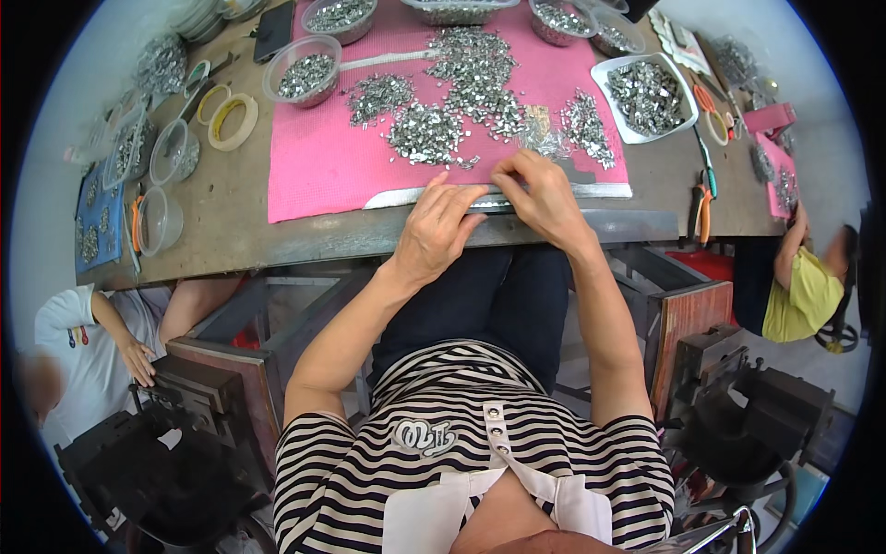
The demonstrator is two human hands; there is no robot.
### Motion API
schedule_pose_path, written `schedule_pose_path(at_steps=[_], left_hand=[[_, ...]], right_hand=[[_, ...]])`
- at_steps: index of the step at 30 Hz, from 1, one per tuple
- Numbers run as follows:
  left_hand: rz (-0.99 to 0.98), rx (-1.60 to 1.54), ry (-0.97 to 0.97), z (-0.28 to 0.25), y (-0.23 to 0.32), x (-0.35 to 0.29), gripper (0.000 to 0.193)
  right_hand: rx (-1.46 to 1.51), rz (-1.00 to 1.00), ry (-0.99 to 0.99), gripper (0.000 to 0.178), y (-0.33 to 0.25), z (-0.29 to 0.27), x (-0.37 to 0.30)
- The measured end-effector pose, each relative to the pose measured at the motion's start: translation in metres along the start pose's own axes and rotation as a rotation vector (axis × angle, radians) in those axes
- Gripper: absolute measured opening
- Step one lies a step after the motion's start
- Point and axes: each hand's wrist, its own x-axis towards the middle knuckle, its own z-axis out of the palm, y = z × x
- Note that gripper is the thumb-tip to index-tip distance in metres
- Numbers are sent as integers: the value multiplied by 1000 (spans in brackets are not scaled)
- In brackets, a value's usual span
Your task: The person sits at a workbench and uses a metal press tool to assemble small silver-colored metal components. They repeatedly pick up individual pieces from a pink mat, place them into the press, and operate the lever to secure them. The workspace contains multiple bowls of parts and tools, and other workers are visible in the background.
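At the front edge of the pink mat (309, 157), my left hand (434, 222) and my right hand (544, 201) come close together over a thin metal strip (499, 199). My left fingers are closed on the strip's left part. The right thumb and forefinger are pinched at it a little farther right; their tips partly hide what is between them. Just beyond my hands lies a heap of small shiny metal pieces (425, 134), with more heaps (472, 65) farther back. A flat grey piece (580, 174) lies beside my right hand.
A clear tub (327, 90) and a white tray (688, 109) of metal pieces flank the heaps. Tape rolls (242, 137) lie left, orange-handled pliers (705, 214) right. Two other people sit at the table's sides, one in a white shirt (83, 323), one in a yellow top (805, 294).
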Motion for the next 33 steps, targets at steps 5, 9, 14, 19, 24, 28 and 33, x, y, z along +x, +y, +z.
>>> schedule_pose_path(at_steps=[5, 9, 14, 19, 24, 28, 33], left_hand=[[4, -7, 32, 2, -2, -2, 43], [8, 1, 33, 2, -1, -2, 42], [-1, -8, 26, 1, -2, -1, 42], [-14, -30, 14, 1, -3, -2, 41], [10, 12, 26, -2, 0, -2, 45], [-100, 287, -2, -39, 3, -6, 53], [-131, 258, -95, -43, -18, -16, 41]], right_hand=[[149, -33, 86, 7, -9, -1, -31], [106, -51, 124, 11, -8, 5, -36], [-6, -117, 127, 14, -8, 4, -38], [-190, -231, 117, 15, -7, 2, -38], [-239, -254, 83, 33, -5, -10, -40], [-36, 56, -36, 55, -1, -45, -56], [69, 71, -110, 53, 15, -45, -69]])
